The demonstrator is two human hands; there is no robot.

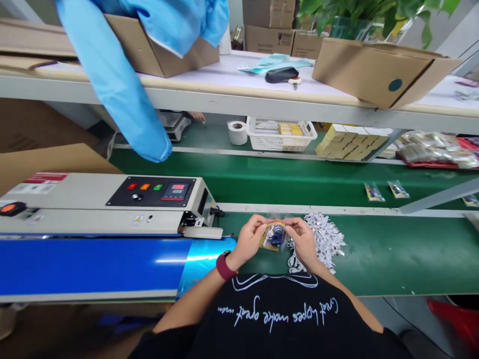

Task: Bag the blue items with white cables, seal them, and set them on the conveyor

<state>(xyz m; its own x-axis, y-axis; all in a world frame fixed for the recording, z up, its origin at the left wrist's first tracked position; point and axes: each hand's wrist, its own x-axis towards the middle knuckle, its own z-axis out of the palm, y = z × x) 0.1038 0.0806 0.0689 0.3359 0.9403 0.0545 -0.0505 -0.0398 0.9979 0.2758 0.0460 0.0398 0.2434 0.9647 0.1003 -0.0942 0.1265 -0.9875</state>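
Between my two hands hangs a small clear bag (275,236) with a yellow card, a dark blue item and a white piece inside. My left hand (250,239) pinches its upper left corner, a dark red band on that wrist. At the bag's upper right, my right hand (301,240) grips the edge with closed fingers. A heap of white cables (326,239) lies on the green table beside and partly behind my right hand. To the left stands a sealing machine (112,202) with a lit red display and a blue belt (93,267).
Bagged items (374,192) lie on the green belt (262,182) beyond. A white basket (280,142), paper roll (237,133) and card stacks (350,143) stand behind. Above runs a shelf (232,97) with cartons; a blue sleeve (123,94) hangs down. Another person's hand (196,116) shows behind.
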